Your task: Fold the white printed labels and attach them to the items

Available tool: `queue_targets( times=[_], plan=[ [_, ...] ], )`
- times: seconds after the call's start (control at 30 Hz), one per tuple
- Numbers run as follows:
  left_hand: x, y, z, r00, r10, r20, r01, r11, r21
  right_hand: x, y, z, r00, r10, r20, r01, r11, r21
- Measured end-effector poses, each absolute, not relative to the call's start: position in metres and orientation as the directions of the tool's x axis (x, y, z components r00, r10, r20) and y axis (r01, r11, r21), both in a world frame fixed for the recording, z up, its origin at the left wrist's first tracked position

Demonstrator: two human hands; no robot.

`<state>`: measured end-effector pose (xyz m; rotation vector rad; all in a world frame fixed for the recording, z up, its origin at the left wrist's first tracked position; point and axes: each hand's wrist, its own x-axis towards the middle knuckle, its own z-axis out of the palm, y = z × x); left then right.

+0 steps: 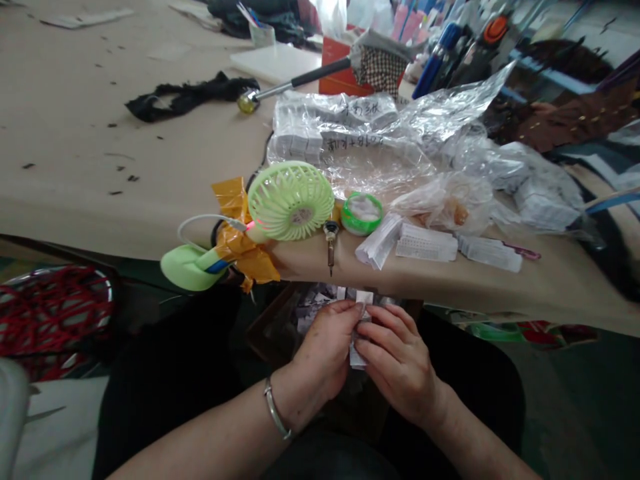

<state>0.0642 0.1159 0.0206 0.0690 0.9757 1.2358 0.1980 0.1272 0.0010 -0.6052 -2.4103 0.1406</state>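
My left hand [327,340], with a silver bangle at the wrist, pinches a narrow stack of white paper labels [358,360] just below the table's front edge. My right hand [397,353] is closed on the same labels from the other side, fingers bent against them. Parts of the stack are hidden by my fingers. Under my hands, a box holds loose white and dark paper pieces [313,303]. On the table edge above lie a fanned bundle of white labels [379,241], a printed label stack [425,243] and another stack [489,252].
A green fan [291,200] is fixed to the table edge with orange tape [257,262]. Beside it are a pointed tool [331,247] and a green round container [361,213]. Clear plastic bags [380,157] of labels lie behind. A red woven basket [55,313] stands left.
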Motion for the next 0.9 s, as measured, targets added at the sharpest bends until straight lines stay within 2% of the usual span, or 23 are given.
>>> queue_targets(
  times=[0.13,0.37,0.43,0.5,0.57,0.63,0.67,0.77,0.83,0.9],
  plan=[
    [0.063,0.116,0.018,-0.005,0.820,-0.572,-0.755,0.372,0.541,0.196,0.126,0.002,-0.695,0.471,0.543,0.424,0.879,-0.219],
    [0.061,0.113,0.016,0.027,0.819,-0.573,-0.779,0.377,0.502,0.188,0.120,-0.001,-0.662,0.532,0.528,0.474,0.843,-0.255],
    [0.060,0.112,0.017,0.025,0.819,-0.573,-0.763,0.386,0.518,0.189,0.119,0.000,-0.662,0.532,0.529,0.446,0.846,-0.293],
    [0.059,0.111,0.019,0.010,0.817,-0.576,-0.745,0.390,0.541,0.192,0.120,0.000,-0.627,0.583,0.518,0.400,0.810,-0.428],
    [0.057,0.109,0.021,0.036,0.805,-0.592,-0.713,0.436,0.550,0.196,0.124,0.000,-0.489,0.735,0.470,0.343,0.658,-0.671],
    [0.056,0.106,0.024,0.078,0.778,-0.623,-0.671,0.503,0.545,0.198,0.132,-0.002,-0.325,0.895,0.305,0.229,0.388,-0.893],
    [0.056,0.105,0.025,0.094,0.767,-0.635,-0.653,0.529,0.542,0.198,0.136,-0.003,-0.285,0.939,0.192,0.158,0.243,-0.957],
    [0.055,0.100,0.027,0.123,0.761,-0.638,-0.621,0.560,0.548,0.193,0.147,-0.004,-0.336,0.937,-0.100,-0.004,-0.107,-0.994],
    [0.055,0.098,0.027,0.148,0.764,-0.628,-0.602,0.573,0.556,0.188,0.149,-0.004,-0.381,0.904,-0.194,-0.049,-0.229,-0.972],
    [0.053,0.097,0.026,0.190,0.767,-0.613,-0.591,0.588,0.552,0.184,0.148,-0.002,-0.396,0.890,-0.226,-0.077,-0.277,-0.958]
  ],
)
